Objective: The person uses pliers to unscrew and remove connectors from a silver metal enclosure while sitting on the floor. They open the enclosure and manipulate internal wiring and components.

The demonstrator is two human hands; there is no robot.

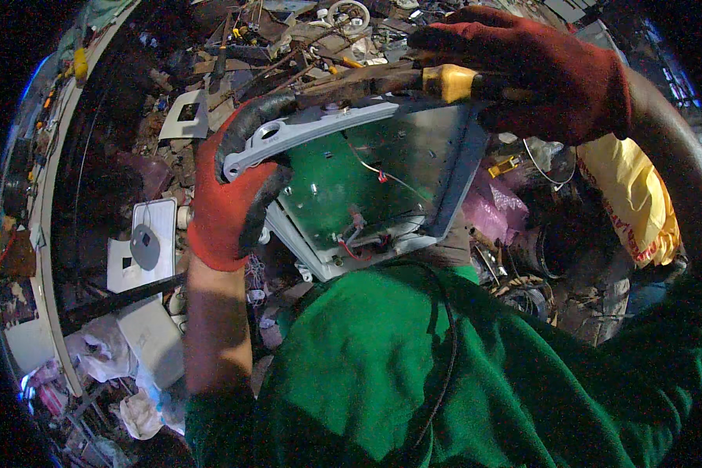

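Note:
My left hand (225, 187), in a red glove with a dark palm, is closed round the left edge of a grey plastic casing (320, 132). The casing is tilted in front of my green garment. Its glossy inner panel (343, 183) mirrors green, and thin wires with small red ends show inside. Above the casing's far right corner is my right hand (538, 70), also gloved in red, somewhat blurred. Between its long fingers and thumb runs a tool with a yellow-and-dark handle (448, 83); its kind cannot be made out.
Scrap and broken parts lie all around. Pale plastic covers (152, 242) are at the left, beside a long pale rail (47, 218). A yellow sack (636, 199) and pink bubble wrap (495, 207) lie at the right. A white ring (349, 14) rests at the far side.

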